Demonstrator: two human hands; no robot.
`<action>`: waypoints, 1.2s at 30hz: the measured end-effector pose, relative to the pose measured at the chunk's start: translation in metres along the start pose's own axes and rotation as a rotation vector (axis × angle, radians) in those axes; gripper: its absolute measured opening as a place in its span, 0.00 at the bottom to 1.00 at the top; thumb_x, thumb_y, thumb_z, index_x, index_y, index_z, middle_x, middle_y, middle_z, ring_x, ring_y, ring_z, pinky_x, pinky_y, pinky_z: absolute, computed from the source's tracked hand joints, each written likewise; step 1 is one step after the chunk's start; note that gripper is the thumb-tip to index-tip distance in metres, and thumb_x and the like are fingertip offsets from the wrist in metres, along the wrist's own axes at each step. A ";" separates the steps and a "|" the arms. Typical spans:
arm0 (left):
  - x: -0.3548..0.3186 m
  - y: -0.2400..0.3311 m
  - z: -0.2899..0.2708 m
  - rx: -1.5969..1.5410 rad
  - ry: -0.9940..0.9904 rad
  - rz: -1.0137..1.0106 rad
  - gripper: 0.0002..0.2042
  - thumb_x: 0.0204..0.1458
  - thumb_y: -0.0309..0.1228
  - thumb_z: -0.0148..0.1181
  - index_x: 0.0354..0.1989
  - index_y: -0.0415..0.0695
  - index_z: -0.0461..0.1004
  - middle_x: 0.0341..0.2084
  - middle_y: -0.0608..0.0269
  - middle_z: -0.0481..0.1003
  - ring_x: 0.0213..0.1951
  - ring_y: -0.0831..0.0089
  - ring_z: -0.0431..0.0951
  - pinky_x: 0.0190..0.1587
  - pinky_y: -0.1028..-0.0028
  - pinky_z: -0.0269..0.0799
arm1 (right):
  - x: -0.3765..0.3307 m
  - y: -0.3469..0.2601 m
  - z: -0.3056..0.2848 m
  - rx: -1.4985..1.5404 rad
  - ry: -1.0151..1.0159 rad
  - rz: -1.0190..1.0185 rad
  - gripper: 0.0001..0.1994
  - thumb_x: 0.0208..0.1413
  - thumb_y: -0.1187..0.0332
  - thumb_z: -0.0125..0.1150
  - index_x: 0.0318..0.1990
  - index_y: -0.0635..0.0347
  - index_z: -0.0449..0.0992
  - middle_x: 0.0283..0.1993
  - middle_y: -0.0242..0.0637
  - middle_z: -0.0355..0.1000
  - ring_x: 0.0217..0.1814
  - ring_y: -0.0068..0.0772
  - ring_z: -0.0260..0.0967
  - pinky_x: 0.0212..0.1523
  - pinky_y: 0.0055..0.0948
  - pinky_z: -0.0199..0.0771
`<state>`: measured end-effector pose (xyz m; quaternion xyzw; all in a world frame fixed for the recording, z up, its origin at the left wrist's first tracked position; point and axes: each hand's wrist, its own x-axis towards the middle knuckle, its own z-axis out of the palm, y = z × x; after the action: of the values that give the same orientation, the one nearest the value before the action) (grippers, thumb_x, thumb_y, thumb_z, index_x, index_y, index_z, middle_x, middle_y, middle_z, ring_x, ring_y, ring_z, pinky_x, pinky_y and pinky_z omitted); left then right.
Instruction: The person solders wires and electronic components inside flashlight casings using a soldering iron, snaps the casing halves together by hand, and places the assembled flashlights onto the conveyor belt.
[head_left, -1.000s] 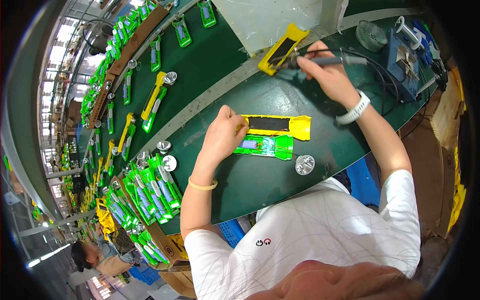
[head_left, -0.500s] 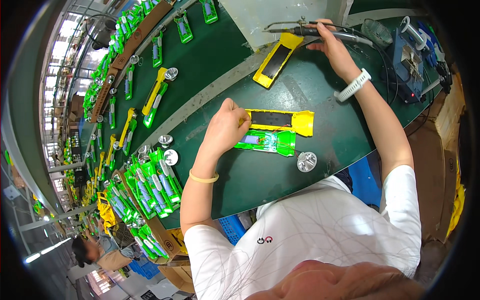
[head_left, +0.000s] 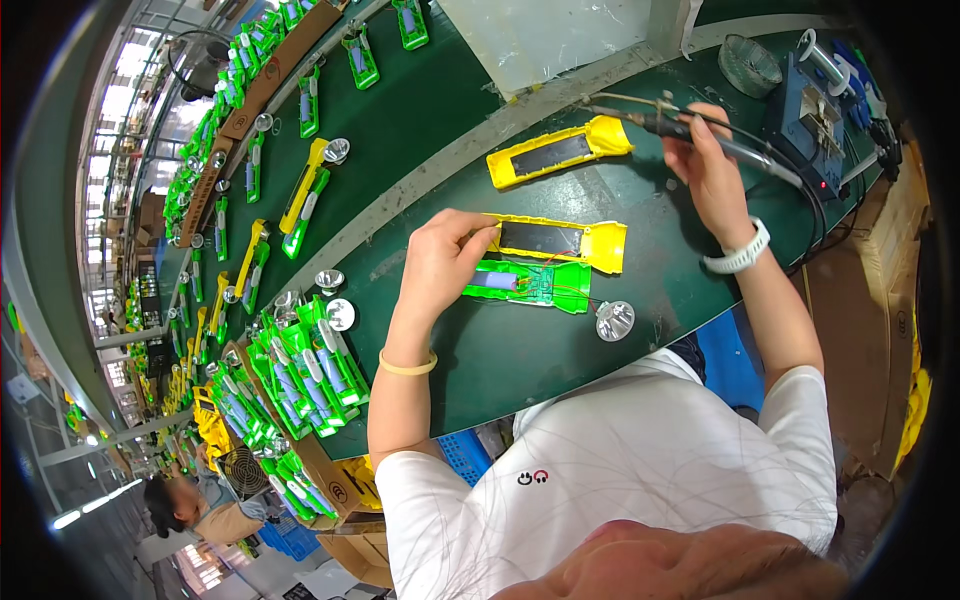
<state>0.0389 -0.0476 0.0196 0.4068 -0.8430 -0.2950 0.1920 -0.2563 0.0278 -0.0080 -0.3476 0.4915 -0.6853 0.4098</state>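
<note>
My left hand [head_left: 438, 262] pinches the left end of a yellow flashlight casing half [head_left: 603, 246] with a dark panel set in it. Right below the casing lies a green casing half [head_left: 571, 288] with a blue-grey battery [head_left: 497, 281] and a circuit board. Thin wires run from there to a round silver reflector [head_left: 614, 321] on the bench. In my right hand [head_left: 712, 172] is a soldering iron [head_left: 668, 127], raised over the bench with its thin metal guide pointing left. A second yellow casing half [head_left: 552, 155] lies farther back, left of the iron's grip.
At the right back stand a blue soldering station [head_left: 808, 125], a spool [head_left: 822, 60] and a glass bowl [head_left: 749, 66]. To my left is a box of green casings [head_left: 308, 370]. More flashlight parts line the bench beyond; a person [head_left: 205, 505] sits far left.
My right hand has moved right and nearer with the soldering iron. The farther yellow casing half has turned from steeply slanted to nearly level. My left hand stays at the nearer casing.
</note>
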 end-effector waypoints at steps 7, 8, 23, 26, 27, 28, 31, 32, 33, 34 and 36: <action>-0.006 0.007 0.010 -0.657 0.039 -0.361 0.04 0.47 0.25 0.59 0.32 0.39 0.75 0.24 0.66 0.74 0.25 0.85 0.70 0.29 0.83 0.66 | -0.055 -0.009 0.050 0.132 -0.087 0.025 0.11 0.54 0.71 0.55 0.39 0.57 0.59 0.24 0.30 0.62 0.21 0.16 0.59 0.19 0.15 0.56; -0.006 0.007 0.010 -0.803 0.070 -0.344 0.04 0.48 0.24 0.59 0.31 0.39 0.74 0.24 0.67 0.74 0.26 0.86 0.69 0.30 0.84 0.66 | -0.058 -0.004 0.053 0.130 -0.120 0.020 0.11 0.53 0.73 0.56 0.39 0.58 0.59 0.26 0.30 0.62 0.21 0.16 0.59 0.20 0.16 0.58; -0.006 -0.003 0.004 -0.759 0.018 -0.277 0.04 0.49 0.25 0.58 0.28 0.38 0.72 0.25 0.70 0.73 0.25 0.85 0.69 0.28 0.82 0.66 | -0.073 0.028 0.077 -0.097 -0.184 0.086 0.11 0.52 0.74 0.56 0.36 0.58 0.58 0.29 0.28 0.62 0.24 0.12 0.60 0.24 0.14 0.61; -0.007 -0.014 0.005 -0.545 -0.025 -0.263 0.03 0.47 0.25 0.59 0.28 0.39 0.73 0.24 0.66 0.74 0.24 0.79 0.72 0.29 0.79 0.67 | -0.075 0.026 0.076 -0.220 -0.217 0.095 0.13 0.51 0.69 0.59 0.36 0.61 0.60 0.28 0.29 0.62 0.27 0.13 0.57 0.26 0.16 0.60; -0.006 -0.012 0.005 -0.545 -0.026 -0.264 0.03 0.47 0.25 0.59 0.28 0.39 0.73 0.24 0.66 0.74 0.24 0.79 0.72 0.29 0.79 0.67 | -0.076 0.027 0.076 -0.220 -0.217 0.097 0.13 0.51 0.69 0.59 0.36 0.61 0.60 0.28 0.29 0.62 0.27 0.13 0.57 0.26 0.16 0.60; -0.005 -0.010 0.003 -0.262 -0.032 -0.144 0.03 0.45 0.24 0.59 0.28 0.40 0.73 0.22 0.64 0.72 0.25 0.74 0.72 0.30 0.77 0.68 | -0.077 0.027 0.076 -0.272 -0.219 0.073 0.13 0.51 0.69 0.59 0.36 0.61 0.60 0.28 0.29 0.62 0.27 0.13 0.58 0.25 0.16 0.61; -0.002 -0.012 -0.001 0.097 -0.072 0.054 0.04 0.42 0.23 0.59 0.28 0.40 0.73 0.21 0.59 0.70 0.27 0.64 0.72 0.31 0.73 0.69 | -0.077 0.026 0.078 -0.328 -0.225 0.029 0.13 0.50 0.69 0.60 0.35 0.61 0.60 0.27 0.29 0.62 0.27 0.12 0.58 0.24 0.16 0.61; 0.000 -0.013 -0.002 0.173 -0.107 0.134 0.04 0.41 0.23 0.58 0.27 0.40 0.73 0.22 0.57 0.68 0.29 0.60 0.72 0.32 0.70 0.69 | -0.077 0.026 0.079 -0.332 -0.226 0.007 0.13 0.50 0.69 0.60 0.35 0.61 0.60 0.27 0.28 0.63 0.26 0.12 0.58 0.24 0.17 0.61; 0.000 -0.013 -0.003 0.172 -0.106 0.132 0.04 0.41 0.23 0.58 0.27 0.40 0.73 0.22 0.57 0.68 0.29 0.60 0.72 0.32 0.70 0.69 | -0.077 0.027 0.078 -0.333 -0.228 0.008 0.13 0.50 0.69 0.60 0.35 0.61 0.60 0.27 0.28 0.63 0.26 0.12 0.58 0.24 0.17 0.61; 0.001 -0.012 -0.005 0.155 -0.117 0.129 0.04 0.41 0.23 0.58 0.27 0.40 0.73 0.24 0.56 0.68 0.29 0.60 0.71 0.32 0.69 0.69 | -0.077 0.028 0.078 -0.346 -0.226 0.019 0.13 0.50 0.70 0.60 0.35 0.61 0.61 0.26 0.28 0.63 0.26 0.12 0.58 0.24 0.17 0.61; 0.003 -0.011 -0.006 0.137 -0.125 0.124 0.04 0.41 0.22 0.58 0.26 0.39 0.73 0.26 0.56 0.67 0.30 0.60 0.71 0.32 0.68 0.69 | -0.076 0.030 0.077 -0.360 -0.227 0.031 0.13 0.50 0.70 0.60 0.35 0.61 0.61 0.26 0.28 0.63 0.26 0.12 0.58 0.24 0.17 0.62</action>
<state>0.0469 -0.0570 0.0171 0.3469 -0.8950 -0.2491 0.1288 -0.1497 0.0614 -0.0215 -0.4826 0.5620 -0.5366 0.4041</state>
